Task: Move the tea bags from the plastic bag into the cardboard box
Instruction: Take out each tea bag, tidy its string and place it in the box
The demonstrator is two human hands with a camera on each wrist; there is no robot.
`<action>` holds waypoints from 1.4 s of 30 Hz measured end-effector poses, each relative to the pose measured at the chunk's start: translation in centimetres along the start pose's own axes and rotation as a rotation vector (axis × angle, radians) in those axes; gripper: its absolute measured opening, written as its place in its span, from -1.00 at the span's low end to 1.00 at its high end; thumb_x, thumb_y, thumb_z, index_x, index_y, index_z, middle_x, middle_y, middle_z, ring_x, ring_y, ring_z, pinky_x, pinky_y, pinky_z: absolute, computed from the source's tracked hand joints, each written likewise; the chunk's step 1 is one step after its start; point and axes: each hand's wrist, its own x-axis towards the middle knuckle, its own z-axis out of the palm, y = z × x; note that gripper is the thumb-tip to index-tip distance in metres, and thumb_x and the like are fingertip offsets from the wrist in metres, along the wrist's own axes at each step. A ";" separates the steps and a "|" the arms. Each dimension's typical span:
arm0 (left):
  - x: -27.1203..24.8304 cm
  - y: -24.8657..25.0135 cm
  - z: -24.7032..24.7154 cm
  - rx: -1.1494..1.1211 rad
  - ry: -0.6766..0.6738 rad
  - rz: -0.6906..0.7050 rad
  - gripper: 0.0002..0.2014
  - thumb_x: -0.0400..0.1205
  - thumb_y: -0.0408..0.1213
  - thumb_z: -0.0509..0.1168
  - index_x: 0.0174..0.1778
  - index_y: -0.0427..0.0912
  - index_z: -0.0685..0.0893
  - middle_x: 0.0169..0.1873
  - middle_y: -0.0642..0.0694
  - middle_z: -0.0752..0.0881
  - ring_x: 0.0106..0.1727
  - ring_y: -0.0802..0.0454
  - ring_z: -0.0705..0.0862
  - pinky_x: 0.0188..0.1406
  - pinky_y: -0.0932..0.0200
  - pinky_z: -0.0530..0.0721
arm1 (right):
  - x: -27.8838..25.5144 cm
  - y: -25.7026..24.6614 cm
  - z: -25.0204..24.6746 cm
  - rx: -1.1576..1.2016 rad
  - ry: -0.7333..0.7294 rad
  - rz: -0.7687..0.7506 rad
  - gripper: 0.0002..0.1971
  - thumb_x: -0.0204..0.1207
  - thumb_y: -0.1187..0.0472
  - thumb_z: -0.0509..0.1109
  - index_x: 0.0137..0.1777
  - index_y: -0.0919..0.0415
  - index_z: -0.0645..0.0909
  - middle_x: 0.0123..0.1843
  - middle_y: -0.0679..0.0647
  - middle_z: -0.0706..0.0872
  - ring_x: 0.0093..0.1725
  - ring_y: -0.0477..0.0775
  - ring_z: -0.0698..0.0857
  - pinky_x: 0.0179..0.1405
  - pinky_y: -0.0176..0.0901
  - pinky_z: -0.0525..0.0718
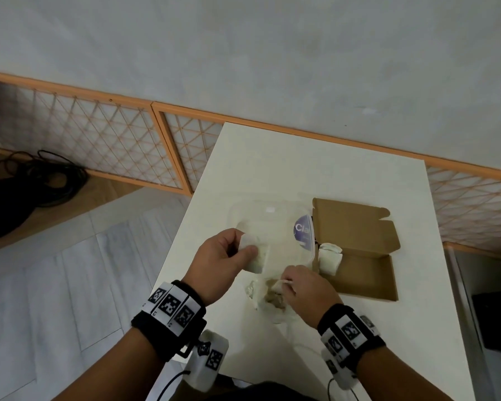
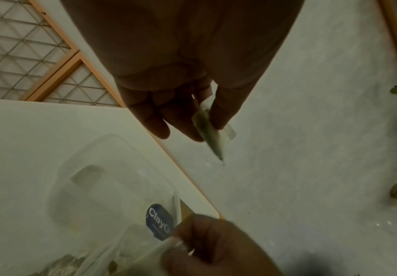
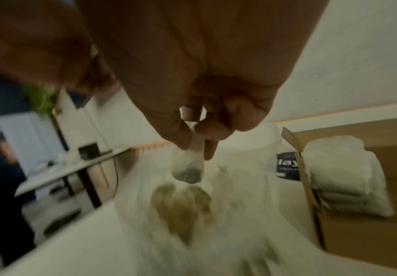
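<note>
the left hand [image 1: 224,263] sat left of centre in the head view, thumb and fingers pinching a pale tea bag [image 1: 256,256] above the white table [image 1: 272,157]; in the left wrist view that same bag [image 2: 210,130] hung edge-on between thumb and forefinger near the middle of the frame. the right hand [image 1: 307,293], lower centre, had its fingers curled and pinched the top of another tea bag [image 3: 188,166], which dangled in the middle of the right wrist view just above the clear plastic bag [image 3: 192,214]. that plastic bag lay crumpled on the table below the right hand, with brownish tea bags inside it, blurred. the cardboard box [image 1: 368,273] lay open at right of centre in the head view, its lid flap folded back toward the upper right. a stack of white tea bags [image 1: 329,257] leaned at the box's left end. a clear plastic container [image 1: 272,224] with a dark blue label stood just left of the box, above the hands.
</note>
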 end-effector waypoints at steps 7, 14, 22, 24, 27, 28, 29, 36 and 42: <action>0.7 1.7 -0.4 0.079 -0.083 0.065 -0.96 0.69 -0.29 0.49 -0.08 -0.14 0.79 -0.05 0.04 0.89 -0.32 0.06 0.70 -0.13 0.12 0.71 | -0.9 -2.3 -8.8 0.410 0.113 -0.027 -0.89 0.77 0.07 0.35 0.05 -0.11 0.71 -0.19 -0.26 0.77 -0.27 -0.22 0.70 -0.27 -0.35 0.58; 1.1 2.9 1.2 0.000 -0.258 0.097 -0.93 0.68 -0.30 0.50 0.03 -0.20 0.81 0.26 0.04 0.84 -0.23 -0.15 0.66 -0.09 0.02 0.71 | -1.7 -4.3 -13.2 0.641 0.132 -0.120 -0.90 0.76 0.17 0.40 0.06 -0.01 0.74 -0.12 -0.10 0.84 -0.15 -0.06 0.77 -0.09 -0.04 0.72; 1.4 3.8 2.3 -0.071 -0.171 0.165 -0.91 0.60 -0.22 0.49 -0.09 -0.16 0.78 -0.10 -0.31 0.85 0.00 -0.43 0.80 0.18 -0.43 0.73 | -1.9 -4.6 -13.9 0.865 0.144 -0.104 -0.88 0.75 0.27 0.41 0.19 0.07 0.73 -0.13 0.05 0.80 -0.26 -0.03 0.73 -0.22 -0.18 0.73; 1.5 3.8 2.3 -0.093 -0.159 0.164 -0.90 0.59 -0.23 0.50 -0.10 -0.18 0.77 -0.08 -0.33 0.84 -0.01 -0.40 0.79 0.17 -0.42 0.71 | -1.8 -4.3 -13.9 0.954 0.157 -0.084 -0.80 0.76 0.33 0.38 0.27 0.08 0.70 -0.14 0.05 0.77 -0.22 0.00 0.77 -0.18 -0.12 0.75; 1.5 3.8 2.3 -0.116 -0.152 0.154 -0.85 0.58 -0.23 0.51 -0.09 -0.24 0.75 -0.07 -0.40 0.82 0.03 -0.58 0.71 0.16 -0.53 0.65 | -1.8 -4.1 -13.8 1.011 0.164 -0.072 -0.73 0.77 0.37 0.34 0.34 0.07 0.68 -0.07 0.11 0.76 -0.17 0.05 0.80 -0.12 -0.06 0.79; 1.5 3.8 2.4 -0.120 -0.149 0.154 -0.84 0.58 -0.23 0.51 -0.09 -0.25 0.75 -0.07 -0.40 0.82 0.04 -0.59 0.70 0.16 -0.54 0.64 | -1.9 -4.1 -13.8 1.024 0.162 -0.066 -0.72 0.77 0.38 0.33 0.36 0.06 0.68 -0.03 0.14 0.76 -0.16 0.07 0.81 -0.10 -0.05 0.79; 1.5 3.9 2.4 -0.121 -0.146 0.151 -0.84 0.58 -0.23 0.51 -0.09 -0.26 0.74 -0.07 -0.40 0.83 0.04 -0.58 0.71 0.17 -0.53 0.65 | -2.0 -4.1 -13.7 1.037 0.155 -0.061 -0.71 0.77 0.38 0.33 0.37 0.06 0.68 -0.01 0.17 0.75 -0.14 0.08 0.82 -0.08 -0.05 0.80; 1.3 3.9 2.6 -0.135 -0.171 0.145 -0.82 0.57 -0.23 0.53 -0.10 -0.26 0.74 -0.03 -0.39 0.81 -0.04 -0.19 0.77 0.14 -0.33 0.71 | -2.2 -4.4 -12.9 1.010 0.203 -0.095 -0.72 0.73 0.37 0.42 0.36 0.08 0.65 -0.11 0.12 0.76 -0.18 0.05 0.80 -0.14 -0.13 0.75; 0.7 4.2 2.6 -0.118 -0.181 0.198 -0.88 0.57 -0.21 0.54 -0.10 -0.18 0.79 0.25 -0.09 0.82 0.26 -0.12 0.80 0.41 -0.22 0.68 | -3.2 -5.0 -13.2 0.708 0.253 -0.208 -0.62 0.75 0.27 0.40 0.48 -0.11 0.54 -0.11 -0.06 0.77 -0.11 0.04 0.79 0.05 -0.04 0.79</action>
